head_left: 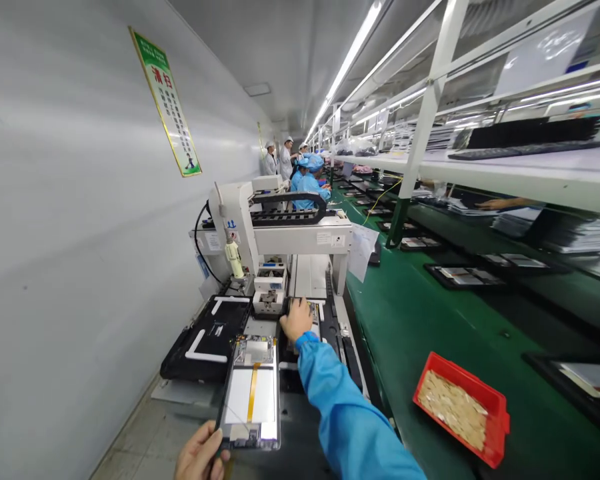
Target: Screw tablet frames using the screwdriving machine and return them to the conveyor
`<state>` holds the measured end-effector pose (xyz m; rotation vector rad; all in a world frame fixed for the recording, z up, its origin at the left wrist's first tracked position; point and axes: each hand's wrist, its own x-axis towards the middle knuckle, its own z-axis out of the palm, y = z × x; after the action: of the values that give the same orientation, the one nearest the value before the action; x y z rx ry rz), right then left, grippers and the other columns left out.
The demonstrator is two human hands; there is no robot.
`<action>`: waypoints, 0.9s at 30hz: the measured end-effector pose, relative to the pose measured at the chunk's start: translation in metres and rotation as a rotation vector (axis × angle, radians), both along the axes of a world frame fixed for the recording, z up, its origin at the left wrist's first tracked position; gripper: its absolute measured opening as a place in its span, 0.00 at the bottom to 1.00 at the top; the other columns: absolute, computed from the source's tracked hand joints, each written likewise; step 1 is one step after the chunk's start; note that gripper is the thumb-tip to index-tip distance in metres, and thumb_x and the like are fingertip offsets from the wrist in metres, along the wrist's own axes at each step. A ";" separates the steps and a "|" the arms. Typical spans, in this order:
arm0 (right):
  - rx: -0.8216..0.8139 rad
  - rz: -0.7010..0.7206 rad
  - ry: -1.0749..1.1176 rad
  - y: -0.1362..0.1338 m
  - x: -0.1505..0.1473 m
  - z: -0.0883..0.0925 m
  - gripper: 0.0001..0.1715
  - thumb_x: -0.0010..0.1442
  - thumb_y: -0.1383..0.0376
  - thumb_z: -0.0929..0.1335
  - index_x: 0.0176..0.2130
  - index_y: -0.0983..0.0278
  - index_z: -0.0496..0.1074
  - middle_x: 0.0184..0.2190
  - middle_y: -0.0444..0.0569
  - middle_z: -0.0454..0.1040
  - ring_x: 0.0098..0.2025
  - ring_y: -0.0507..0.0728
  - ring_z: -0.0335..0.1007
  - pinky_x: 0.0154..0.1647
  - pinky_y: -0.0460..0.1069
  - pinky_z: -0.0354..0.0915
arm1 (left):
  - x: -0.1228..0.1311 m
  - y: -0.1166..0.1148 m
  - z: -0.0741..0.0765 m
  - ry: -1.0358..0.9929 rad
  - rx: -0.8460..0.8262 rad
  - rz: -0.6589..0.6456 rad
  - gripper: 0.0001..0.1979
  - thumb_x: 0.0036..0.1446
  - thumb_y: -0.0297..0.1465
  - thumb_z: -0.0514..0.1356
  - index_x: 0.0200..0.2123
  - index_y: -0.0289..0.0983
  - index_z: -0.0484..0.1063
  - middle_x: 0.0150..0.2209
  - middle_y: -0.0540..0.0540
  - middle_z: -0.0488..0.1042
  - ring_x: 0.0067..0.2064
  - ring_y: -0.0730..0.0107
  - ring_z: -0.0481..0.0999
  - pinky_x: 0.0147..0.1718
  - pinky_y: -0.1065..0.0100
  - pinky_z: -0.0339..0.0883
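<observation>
My left hand, low in the head view, grips the lower left corner of an opened tablet. Its white battery area, an orange strip and a circuit board at the top face up. My right hand, in a blue sleeve, reaches onto a second opened device lying in the bed of a white desktop machine. Its fingers are bent over the device's upper left part; whether they grip it cannot be made out.
Black trays with white corner pieces stand left of the machine. A red bin of small tan pieces sits on the green bench. Several devices lie along the line. A shelf post rises at right. People in blue work farther back.
</observation>
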<state>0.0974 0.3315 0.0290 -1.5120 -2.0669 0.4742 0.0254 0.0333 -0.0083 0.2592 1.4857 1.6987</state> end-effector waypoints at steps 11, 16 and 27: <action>-0.113 -0.036 0.509 0.049 0.134 0.010 0.29 0.51 0.65 0.67 0.52 0.72 0.74 0.45 0.58 0.79 0.47 0.63 0.76 0.50 0.56 0.70 | -0.003 0.137 -0.003 0.201 0.154 -0.330 0.20 0.47 0.46 0.66 0.28 0.37 0.64 0.21 0.50 0.72 0.17 0.80 0.60 0.16 0.75 0.55; -0.007 -0.103 0.736 0.037 0.208 0.029 0.38 0.50 0.63 0.68 0.60 0.71 0.68 0.56 0.58 0.74 0.56 0.64 0.71 0.56 0.57 0.68 | 0.014 0.184 -0.015 0.307 0.126 -0.395 0.22 0.47 0.50 0.63 0.27 0.37 0.63 0.21 0.49 0.72 0.18 0.77 0.64 0.18 0.73 0.57; 0.001 -0.402 0.991 -0.077 0.329 0.062 0.40 0.45 0.57 0.78 0.57 0.55 0.74 0.59 0.53 0.71 0.63 0.69 0.64 0.63 0.62 0.64 | -0.004 0.183 -0.009 1.132 -0.010 -0.541 0.12 0.60 0.30 0.55 0.44 0.35 0.75 0.49 0.36 0.75 0.55 0.55 0.71 0.53 0.58 0.62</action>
<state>0.4264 0.2542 0.0911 -1.2513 -0.9775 0.8359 0.0218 0.2163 -0.0173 1.6527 1.9023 1.0770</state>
